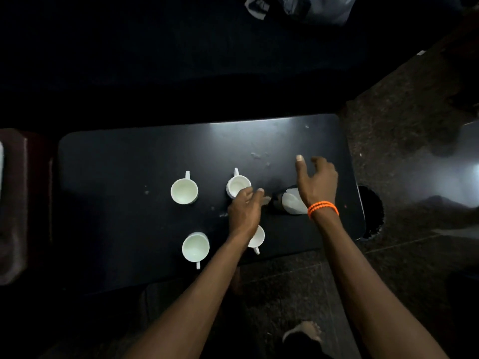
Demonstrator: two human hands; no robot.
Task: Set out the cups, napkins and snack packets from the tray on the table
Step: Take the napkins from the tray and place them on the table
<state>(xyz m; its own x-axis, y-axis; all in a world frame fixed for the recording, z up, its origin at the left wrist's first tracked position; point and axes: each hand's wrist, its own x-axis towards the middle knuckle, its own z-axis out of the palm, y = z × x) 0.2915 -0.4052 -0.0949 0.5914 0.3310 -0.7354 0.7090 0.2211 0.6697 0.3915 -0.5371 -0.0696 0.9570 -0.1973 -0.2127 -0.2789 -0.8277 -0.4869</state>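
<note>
Several white cups stand upright on the dark table (129, 164): one at the far left (184, 190), one at the near left (195, 247), one at the far middle (238, 185), and one (258, 238) partly hidden under my left forearm. My left hand (245, 211) is curled beside the far middle cup, fingertips touching a pale, blurred scrap (266, 200). A white and dark packet-like object (291, 203) lies just right of it, partly under my right wrist. My right hand (317, 181) hovers with fingers spread and holds nothing.
The table's right edge (360, 203) borders a speckled stone floor. A dark seat runs behind the table, with a crumpled bag (318, 9) at the top. A dark reddish chair (15, 203) stands at the left. A foot (305, 332) shows below.
</note>
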